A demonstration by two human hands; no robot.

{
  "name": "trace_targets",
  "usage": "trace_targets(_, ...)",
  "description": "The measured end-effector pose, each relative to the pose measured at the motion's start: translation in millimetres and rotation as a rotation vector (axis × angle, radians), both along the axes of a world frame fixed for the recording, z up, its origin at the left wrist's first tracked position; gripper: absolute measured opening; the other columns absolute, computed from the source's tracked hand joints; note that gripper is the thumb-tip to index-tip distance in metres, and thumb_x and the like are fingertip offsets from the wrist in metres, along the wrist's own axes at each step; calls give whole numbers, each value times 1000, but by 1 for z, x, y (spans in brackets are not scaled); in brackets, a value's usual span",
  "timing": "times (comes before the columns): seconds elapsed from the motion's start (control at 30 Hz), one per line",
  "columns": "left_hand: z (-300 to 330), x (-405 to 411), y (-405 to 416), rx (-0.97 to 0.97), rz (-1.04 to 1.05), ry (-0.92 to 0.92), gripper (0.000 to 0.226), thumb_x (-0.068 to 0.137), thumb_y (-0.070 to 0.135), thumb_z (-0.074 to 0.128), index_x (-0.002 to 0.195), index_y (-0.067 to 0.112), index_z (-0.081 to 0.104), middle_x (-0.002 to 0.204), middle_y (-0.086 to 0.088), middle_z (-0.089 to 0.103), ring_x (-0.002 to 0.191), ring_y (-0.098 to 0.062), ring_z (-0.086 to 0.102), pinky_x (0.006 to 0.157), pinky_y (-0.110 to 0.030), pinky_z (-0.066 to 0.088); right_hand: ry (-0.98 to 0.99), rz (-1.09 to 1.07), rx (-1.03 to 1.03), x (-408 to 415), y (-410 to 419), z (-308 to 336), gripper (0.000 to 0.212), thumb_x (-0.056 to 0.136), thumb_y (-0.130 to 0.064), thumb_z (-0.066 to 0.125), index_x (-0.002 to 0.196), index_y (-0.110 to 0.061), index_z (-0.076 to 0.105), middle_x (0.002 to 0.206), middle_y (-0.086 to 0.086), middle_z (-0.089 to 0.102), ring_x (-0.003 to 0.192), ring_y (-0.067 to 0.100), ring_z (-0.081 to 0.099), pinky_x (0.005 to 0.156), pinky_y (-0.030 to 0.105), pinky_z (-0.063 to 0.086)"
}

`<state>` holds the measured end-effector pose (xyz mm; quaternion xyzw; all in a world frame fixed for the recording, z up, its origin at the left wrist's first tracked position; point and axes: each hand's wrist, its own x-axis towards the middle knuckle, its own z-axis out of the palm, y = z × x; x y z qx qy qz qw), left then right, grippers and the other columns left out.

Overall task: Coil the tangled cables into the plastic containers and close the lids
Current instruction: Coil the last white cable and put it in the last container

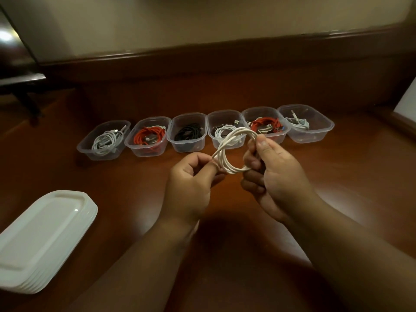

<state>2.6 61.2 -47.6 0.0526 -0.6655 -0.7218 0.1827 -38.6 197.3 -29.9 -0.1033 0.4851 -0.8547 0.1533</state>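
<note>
A white cable (227, 152) wound into a small coil hangs in the air between my hands. My right hand (273, 174) grips the coil's right side, thumb on top. My left hand (191, 181) pinches the loops at the coil's lower left. Behind the coil stands a row of several clear plastic containers, all open. From the left they hold a white cable (107, 140), a red one (149, 136), a black one (188, 131), a white-and-black bundle (222, 130), a red bundle (266, 124) and a pale cable (298, 122).
A stack of white lids (42, 239) lies at the near left on the brown wooden floor (225, 93). A dark skirting board and pale wall run behind the row. A dark furniture leg (27, 102) stands far left, and a white object (407, 102) at the right edge.
</note>
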Motion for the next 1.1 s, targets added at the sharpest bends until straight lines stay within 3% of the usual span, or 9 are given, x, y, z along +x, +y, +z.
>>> trace_targets(0.07,0,1,-3,-85,-65,36,20,93,18,51,85,9,66,80,-6,72,81,-17,69,75,-29,56,-24,-10,-29,-2,-1,0,30,107,-26,32,84,-15,47,58,-3,37,39,4,24,37,17,20)
trace_targets(0.2,-3,3,-3,-472,-80,94,48,93,55,41,88,11,61,81,-9,63,78,-23,61,71,-40,51,-65,-5,-46,-3,-2,-2,29,107,-28,33,85,-14,48,59,-3,39,39,5,27,37,17,23)
trace_targets(0.33,-3,1,-7,-716,62,133,36,101,41,35,85,15,55,76,5,52,72,-10,51,63,-19,38,-117,46,-59,1,-5,-5,28,106,-28,35,86,-14,49,61,-2,44,43,6,32,39,18,28)
trace_targets(0.43,-7,-2,-11,-750,135,165,34,102,36,36,85,15,57,76,7,54,74,-9,53,62,-17,38,-129,47,-39,3,-8,-7,28,107,-28,35,87,-13,50,65,0,49,47,8,39,42,21,33)
trace_targets(0.63,-10,0,-4,-639,129,153,33,100,38,41,100,20,69,85,6,68,81,-8,64,70,-32,52,-49,-73,127,2,-13,-14,31,108,-26,32,88,-14,53,69,2,52,50,11,47,49,27,38)
trace_targets(0.77,-6,2,-1,-564,130,185,23,102,33,47,100,30,69,85,10,71,80,-5,66,70,-28,55,-42,-76,202,0,-14,-16,31,108,-26,33,88,-15,54,75,4,56,49,12,48,48,27,40)
trace_targets(0.93,-6,0,5,-235,113,58,25,104,24,45,95,29,69,89,10,74,84,-3,67,70,-20,52,146,-101,426,-4,-12,-19,30,107,-21,35,87,-15,57,74,5,60,51,14,54,47,28,44)
trace_targets(1.1,-4,-1,11,112,-34,-73,45,106,30,38,75,25,71,89,-2,74,85,-16,66,75,-34,47,242,-109,617,-9,-7,-20,29,106,-21,39,84,-13,56,59,4,55,44,12,50,43,24,43)
